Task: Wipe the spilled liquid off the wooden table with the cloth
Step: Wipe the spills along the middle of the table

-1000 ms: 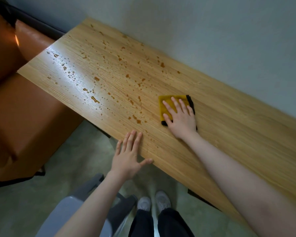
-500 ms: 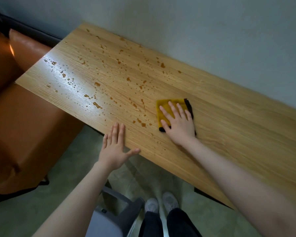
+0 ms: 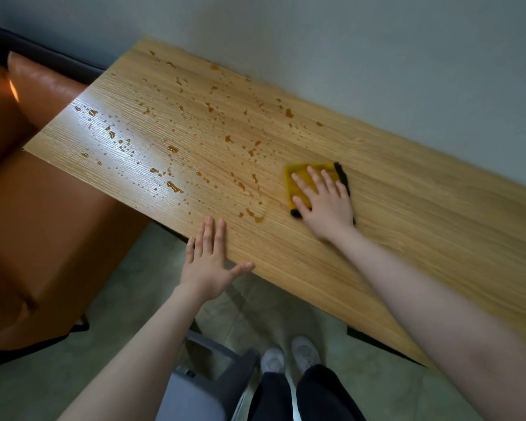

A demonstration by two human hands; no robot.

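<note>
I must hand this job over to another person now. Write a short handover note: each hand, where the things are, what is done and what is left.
Right hand: flat with straight fingers, pressing the yellow cloth on the wooden table.
Left hand: open, fingers resting flat on the table's near edge, holding nothing.
Cloth: folded, yellow with a dark edge, at the right border of the spill.
Done: the table right of the cloth looks dry.
Left: brown drops cover the table left of the cloth, from the near edge to the wall side. Wipe leftward through them.
</note>
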